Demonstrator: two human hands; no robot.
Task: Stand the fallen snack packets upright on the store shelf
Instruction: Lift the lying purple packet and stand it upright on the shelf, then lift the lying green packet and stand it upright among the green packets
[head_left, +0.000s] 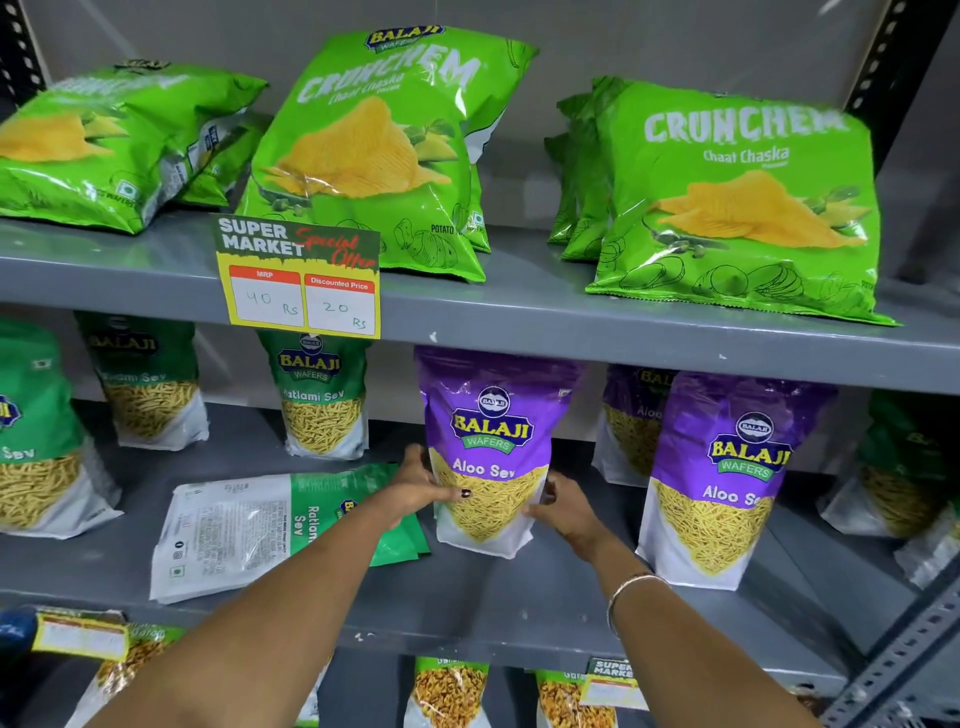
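Note:
A purple Aloo Sev packet (491, 431) stands upright on the middle shelf (467, 608). My left hand (421, 486) grips its left side and my right hand (566, 506) grips its lower right side. To the left of it, a green Ratlami Sev packet (249, 530) lies flat on its face, back label up, partly under my left forearm. On the top shelf (519, 312), a green Crunchem chips packet (104, 140) lies fallen at the far left, on top of another one.
Upright Ratlami Sev packets (322, 400) stand at the back left, and another purple Aloo Sev packet (722, 478) stands to the right. Crunchem packets (737, 202) lean on the top shelf. A yellow price tag (301, 280) hangs from its edge. Lower shelf holds more packets (449, 691).

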